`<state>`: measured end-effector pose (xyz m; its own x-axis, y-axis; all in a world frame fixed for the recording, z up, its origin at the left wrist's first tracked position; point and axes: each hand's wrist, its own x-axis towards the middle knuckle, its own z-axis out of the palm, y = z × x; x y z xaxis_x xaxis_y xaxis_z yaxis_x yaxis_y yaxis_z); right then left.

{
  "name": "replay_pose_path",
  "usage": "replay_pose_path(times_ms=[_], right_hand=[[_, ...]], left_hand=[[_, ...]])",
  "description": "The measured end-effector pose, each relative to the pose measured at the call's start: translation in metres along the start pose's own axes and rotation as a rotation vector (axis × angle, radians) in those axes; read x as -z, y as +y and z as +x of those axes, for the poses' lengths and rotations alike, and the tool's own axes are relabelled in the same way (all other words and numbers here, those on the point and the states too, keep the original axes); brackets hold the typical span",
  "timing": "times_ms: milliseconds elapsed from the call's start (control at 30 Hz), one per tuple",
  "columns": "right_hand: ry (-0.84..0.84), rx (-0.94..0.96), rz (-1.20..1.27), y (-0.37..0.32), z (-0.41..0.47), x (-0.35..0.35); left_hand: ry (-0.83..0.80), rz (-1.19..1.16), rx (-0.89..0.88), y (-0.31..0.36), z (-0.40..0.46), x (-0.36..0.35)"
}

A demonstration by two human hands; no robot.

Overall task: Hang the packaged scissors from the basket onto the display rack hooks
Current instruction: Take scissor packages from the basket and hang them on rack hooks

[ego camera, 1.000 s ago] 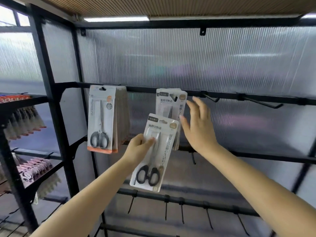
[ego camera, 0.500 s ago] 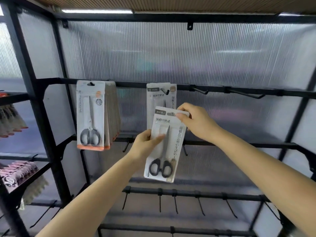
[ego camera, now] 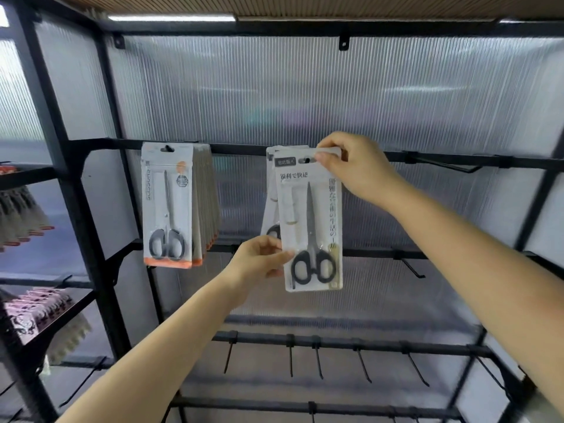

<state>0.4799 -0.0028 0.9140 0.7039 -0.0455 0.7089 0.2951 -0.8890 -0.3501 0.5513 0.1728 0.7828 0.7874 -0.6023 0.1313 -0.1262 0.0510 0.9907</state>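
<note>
1. Two bare forearms are raised from the bottom of the view toward the display rack [ego camera: 76, 215].
2. The lower left edge of a packaged pair of black-handled scissors [ego camera: 312, 227] is pinched by the left hand [ego camera: 259, 264], thumb on the front face and curled fingers behind the card.
3. The top right corner of the same package is pinched by the right hand [ego camera: 357, 169], just beside the hang slot [ego camera: 306, 160]; the card is held upright and level with the upper rail [ego camera: 457, 160].
4. A second package of the same kind [ego camera: 270, 193] is seen directly behind the held one, hung from that rail and mostly covered by it.
5. To the left on the same rail, a thick stack of orange-edged scissor packs [ego camera: 171, 206] is hung, well apart from the held package.
6. To the right, bare hooks [ego camera: 442, 166] are seen projecting from the upper rail, and more are seen on the lower rails [ego camera: 363, 366].
7. The rack is backed by ribbed translucent panels [ego camera: 305, 93].
8. On the far left, other carded goods [ego camera: 33, 309] are seen on neighbouring shelves; their kind cannot be told.
</note>
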Motion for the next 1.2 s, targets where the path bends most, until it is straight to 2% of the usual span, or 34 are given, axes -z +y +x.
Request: replay_pose_path(times_ms=[300, 633, 900, 1133, 1200], right_hand=[[0.035, -0.058, -0.018, 0.012, 0.004, -0.017], [0.135, -0.053, -0.203, 0.022, 0.019, -0.042], [0.075, -0.014, -0.449, 0.042, 0.032, -0.06], [0.282, 0.087, -0.495, 0.055, 0.039, -0.081], [0.287, 0.107, -0.495, 0.057, 0.042, -0.083]], left_hand=[[0.026, 0.008, 0.002, -0.01, 0.009, 0.006], [0.303, 0.02, -0.016, -0.018, 0.054, -0.005], [0.439, 0.059, 0.014, -0.019, 0.088, -0.001], [0.54, 0.08, 0.026, -0.025, 0.106, 0.001], [0.54, 0.09, 0.018, -0.027, 0.109, 0.001]])
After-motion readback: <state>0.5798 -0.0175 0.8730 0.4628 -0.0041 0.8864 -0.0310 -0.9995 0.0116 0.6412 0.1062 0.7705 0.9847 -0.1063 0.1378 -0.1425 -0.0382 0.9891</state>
